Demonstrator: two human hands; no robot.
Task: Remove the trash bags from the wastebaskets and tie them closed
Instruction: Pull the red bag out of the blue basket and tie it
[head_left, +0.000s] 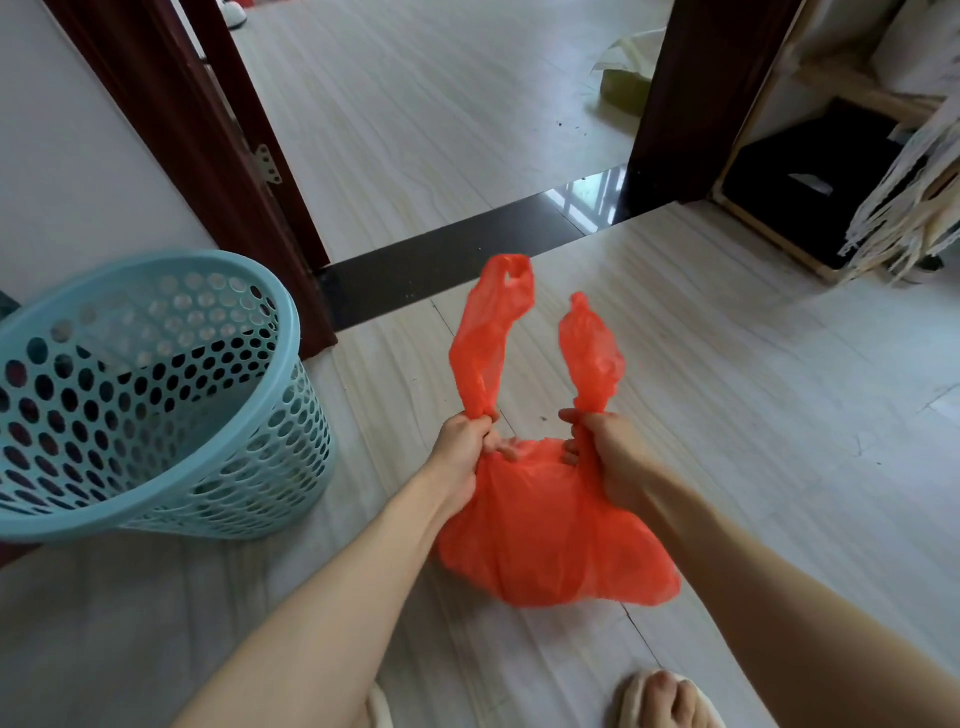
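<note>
Red bag (545, 535) between both hands, over the floor (753, 415), out of the blue basket (150, 395) at left. Left hand (465, 447) clenched on left handle (488, 338), right hand (610, 449) clenched on right handle (592, 353); both handles stick up past the fists, untied.

left hand (464, 441) and right hand (608, 449) gripping orange trash bag (545, 535) handles, blue wastebasket (156, 395) beside

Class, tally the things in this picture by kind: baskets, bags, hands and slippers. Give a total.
Baskets: 1, the blue basket
Bags: 1, the orange bag
Hands: 2, left hand, right hand
Slippers: 2, one, another
Total: 6
</note>
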